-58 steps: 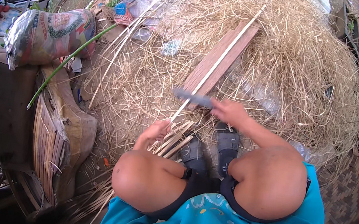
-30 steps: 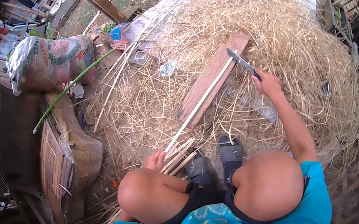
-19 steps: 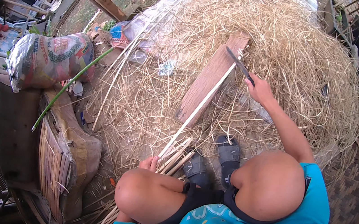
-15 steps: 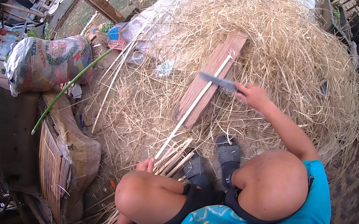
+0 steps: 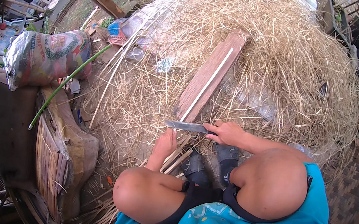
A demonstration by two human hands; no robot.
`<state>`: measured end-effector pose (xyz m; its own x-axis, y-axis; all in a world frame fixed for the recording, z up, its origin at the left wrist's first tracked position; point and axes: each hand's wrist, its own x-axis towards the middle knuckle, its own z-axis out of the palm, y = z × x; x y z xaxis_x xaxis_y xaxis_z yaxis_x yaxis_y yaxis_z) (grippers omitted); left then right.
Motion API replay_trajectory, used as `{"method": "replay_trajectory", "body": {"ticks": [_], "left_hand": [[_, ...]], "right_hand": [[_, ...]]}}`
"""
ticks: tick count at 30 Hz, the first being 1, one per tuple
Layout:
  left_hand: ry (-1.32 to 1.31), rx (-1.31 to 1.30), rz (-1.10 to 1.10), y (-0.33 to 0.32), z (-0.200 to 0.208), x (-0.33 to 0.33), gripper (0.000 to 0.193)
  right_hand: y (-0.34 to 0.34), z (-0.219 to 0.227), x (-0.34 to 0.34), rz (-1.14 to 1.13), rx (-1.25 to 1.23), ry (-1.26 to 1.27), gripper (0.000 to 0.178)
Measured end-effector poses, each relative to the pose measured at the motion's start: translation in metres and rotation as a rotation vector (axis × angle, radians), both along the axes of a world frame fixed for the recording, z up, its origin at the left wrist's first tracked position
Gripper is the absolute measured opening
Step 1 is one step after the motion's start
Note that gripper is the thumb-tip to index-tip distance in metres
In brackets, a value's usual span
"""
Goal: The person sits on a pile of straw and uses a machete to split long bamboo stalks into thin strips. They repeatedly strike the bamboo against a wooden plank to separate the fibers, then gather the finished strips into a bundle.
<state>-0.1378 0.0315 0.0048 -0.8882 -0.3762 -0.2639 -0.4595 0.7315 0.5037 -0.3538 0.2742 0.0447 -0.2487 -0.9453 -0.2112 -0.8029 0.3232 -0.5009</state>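
Observation:
A pale bamboo strip (image 5: pixel 209 82) lies lengthwise along a worn wooden board (image 5: pixel 189 96), its near end running off the board toward me. My left hand (image 5: pixel 165 144) is closed around that near end, just below the knife. In my right hand (image 5: pixel 229 133) is a knife (image 5: pixel 183 125), gripped by its dark handle. Its blade points left and crosses the strip right above my left fingertips. A curl of shaving seems to hang at the blade, too small to be sure. Beneath my left forearm, between it and my foot, lies a bundle of split strips (image 5: pixel 177 159).
A large heap of straw-like shavings (image 5: pixel 282 57) surrounds the board's far and right sides. To the left are a stuffed sack (image 5: pixel 48 56), a green stalk (image 5: pixel 70 80) and a worn slatted seat (image 5: pixel 52 163). My sandaled feet (image 5: pixel 197 168) stand just behind the board. Woven matting (image 5: pixel 350 193) is at right.
My right hand has drawn the knife down along the strip toward me, from the board's middle to beyond its near end. My left hand has moved up and forward, meeting the blade.

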Motion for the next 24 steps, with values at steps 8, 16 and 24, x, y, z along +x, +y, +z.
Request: {"method": "replay_trajectory", "body": {"ticks": [8, 16, 24], "left_hand": [[-0.08, 0.081, 0.011, -0.015, 0.005, 0.047, 0.04], [-0.066, 0.352, 0.116, -0.009, 0.011, 0.031, 0.044], [-0.153, 0.357, 0.106, -0.021, -0.001, 0.089, 0.048]], "right_hand": [[0.046, -0.005, -0.191, -0.846, 0.017, 0.081, 0.043], [0.008, -0.022, -0.068, -0.383, -0.099, -0.058, 0.046], [0.023, -0.03, -0.144, -0.637, -0.014, 0.044, 0.043]]}}
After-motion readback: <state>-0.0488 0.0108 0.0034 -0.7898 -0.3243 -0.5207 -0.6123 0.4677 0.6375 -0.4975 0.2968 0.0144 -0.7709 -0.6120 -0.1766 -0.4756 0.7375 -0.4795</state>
